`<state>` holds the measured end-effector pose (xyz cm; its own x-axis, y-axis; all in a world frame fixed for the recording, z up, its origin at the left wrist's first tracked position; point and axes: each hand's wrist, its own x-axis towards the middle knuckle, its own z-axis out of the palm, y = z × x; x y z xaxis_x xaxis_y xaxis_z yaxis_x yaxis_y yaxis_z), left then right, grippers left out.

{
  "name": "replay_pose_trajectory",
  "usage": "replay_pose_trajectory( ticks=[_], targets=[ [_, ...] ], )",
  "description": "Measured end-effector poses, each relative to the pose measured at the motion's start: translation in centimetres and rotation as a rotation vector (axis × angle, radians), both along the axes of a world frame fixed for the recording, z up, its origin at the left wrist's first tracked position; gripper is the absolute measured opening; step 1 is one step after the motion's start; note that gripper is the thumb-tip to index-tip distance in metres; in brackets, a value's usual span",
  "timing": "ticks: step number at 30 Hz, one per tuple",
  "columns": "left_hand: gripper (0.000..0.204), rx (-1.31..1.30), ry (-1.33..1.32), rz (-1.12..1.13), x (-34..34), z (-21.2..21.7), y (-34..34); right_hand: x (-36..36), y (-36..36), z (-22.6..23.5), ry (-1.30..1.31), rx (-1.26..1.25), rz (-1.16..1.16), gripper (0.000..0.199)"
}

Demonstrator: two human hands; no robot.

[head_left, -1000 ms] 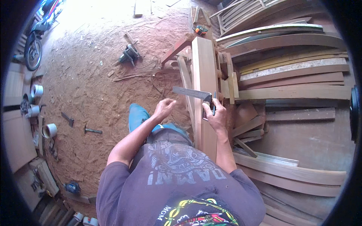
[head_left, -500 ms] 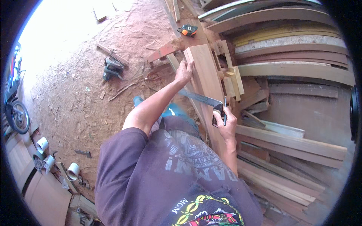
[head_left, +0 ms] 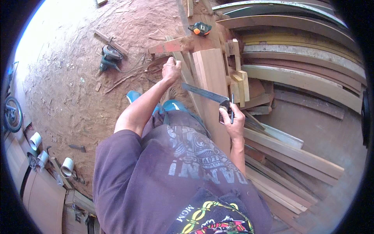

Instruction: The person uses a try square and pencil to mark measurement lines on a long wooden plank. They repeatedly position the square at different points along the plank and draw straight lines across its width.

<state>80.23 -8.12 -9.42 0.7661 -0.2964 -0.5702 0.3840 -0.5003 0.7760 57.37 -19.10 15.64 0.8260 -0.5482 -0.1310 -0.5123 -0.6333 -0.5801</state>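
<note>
In the head view, the person's right hand (head_left: 233, 120) is closed around the dark handle of a metal square (head_left: 205, 93), with a thin dark stick (head_left: 232, 108), like a pen, held in it too. The square's blade points left across the long wooden beam (head_left: 213, 87), and its tip pokes past the beam's left edge. It is hard to tell if the blade touches the wood.

Half a second ago the left hand (head_left: 171, 71) was at the beam's far end. Now it is off to the left, near the beam. Its fingers look bent, but one cannot tell if it is shut or holds anything.

The right hand still grips the same two things. An orange and black tape measure (head_left: 200, 29) still sits on the wooden surface (head_left: 215, 40) past the beam's far end.
</note>
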Motion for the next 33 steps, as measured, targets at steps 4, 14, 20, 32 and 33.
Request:
replay_pose_trajectory(
  ticks=[4, 14, 20, 32, 33],
  targets=[
    [0.047, -0.208, 0.063, -0.089, -0.9, 0.6, 0.0, 0.5, -0.8, 0.0, 0.040, 0.030, 0.033, 0.025],
    [0.031, -0.418, -0.028, 0.342, -2.6, -0.3, -3.3, 0.3, -1.7, -1.2, 0.037, -0.023, 0.125, 0.025],
    [0.017, -0.361, 0.077, 0.191, -5.6, -1.5, 1.0, 2.8, -1.6, -2.5, 0.069, -0.098, 0.174, 0.024],
    [0.123, -0.475, -0.052, -0.322, -14.5, 8.1, -0.2, 6.1, -1.9, -6.9, 0.198, -0.243, 0.293, 0.026],
    [0.122, -0.481, -0.039, -0.302, -14.8, 8.2, -0.3, 6.1, -1.9, -6.8, 0.191, -0.245, 0.313, 0.026]
  ],
)
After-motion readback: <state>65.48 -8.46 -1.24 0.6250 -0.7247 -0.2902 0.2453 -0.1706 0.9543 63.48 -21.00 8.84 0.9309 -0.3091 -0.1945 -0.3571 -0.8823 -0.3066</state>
